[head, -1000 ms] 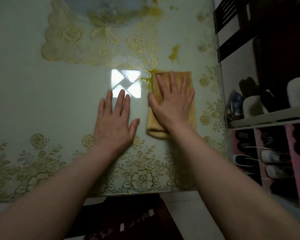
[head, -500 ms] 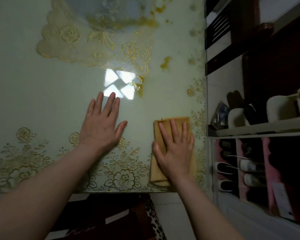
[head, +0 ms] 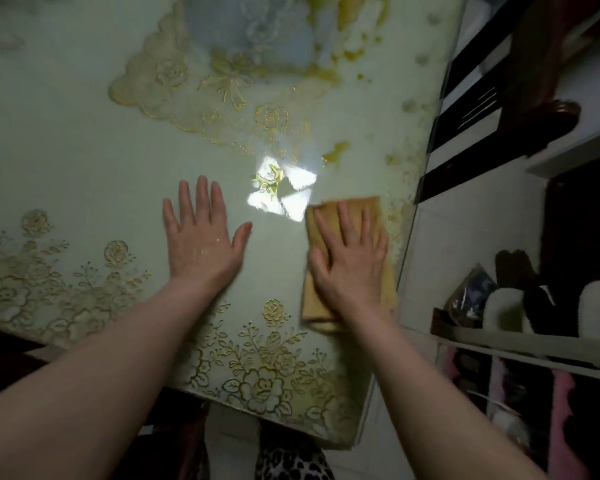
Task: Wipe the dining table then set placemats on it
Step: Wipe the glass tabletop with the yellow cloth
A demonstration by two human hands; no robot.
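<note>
A pale green dining table point(head: 84, 174) with gold floral lace under glass fills the view. A folded yellow cloth point(head: 374, 216) lies flat near the table's right edge. My right hand point(head: 350, 261) presses flat on the cloth, fingers spread and pointing away from me. My left hand point(head: 201, 237) rests flat on the bare glass to the left of the cloth, palm down, holding nothing. Yellow stains point(head: 336, 150) mark the glass beyond the cloth, with more point(head: 354, 53) farther back. No placemat is in view.
A bright light reflection point(head: 281, 192) sits between my hands. The table's right edge point(head: 409, 244) borders a white tiled floor. A shoe rack point(head: 520, 337) with shoes stands at the right, and dark wooden furniture point(head: 534, 81) is beyond it.
My right hand drew the cloth toward the near edge, then pushed it forward again along the right side. My left hand stayed flat on the glass. The camera view tilted.
</note>
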